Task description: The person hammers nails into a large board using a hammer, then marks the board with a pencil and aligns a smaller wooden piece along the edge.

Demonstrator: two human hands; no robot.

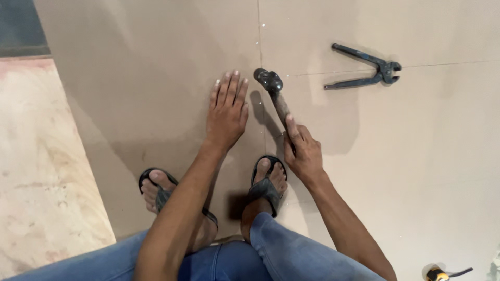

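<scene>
Hammer (275,93) is what the right hand (303,153) grips: the fingers are wrapped tight around the lower end of its wooden handle, with the thumb (292,127) laid straight along the shaft and pointing toward the head. The dark metal head sits at the far end of the handle, up and to the left of the fist, and it is level with the fingertips of the other hand, just beside them. A shadow of the head falls on the board between the two hands; whether the head touches the board or hangs a little above it cannot be told from this view.

The left hand (227,112) lies flat and spread on the pale board (156,93), palm down, all fingers stretched out and close together, pointing away from the person. It holds nothing and only presses on the surface. The hammer stands just to the right of this hand, near but apart from it.

Both forearms reach forward from between bent knees in blue jeans (291,255). Two feet in dark flip-flops rest on the board: the left foot (156,190) under the left forearm, the right foot (268,182) just beside the right wrist.

Farther off, up and to the right and well apart from both hands, a pair of dark pincers (367,67) lies on the board with its handles spread open. A thin seam (259,31) runs along the board just above the hammer's head.
</scene>
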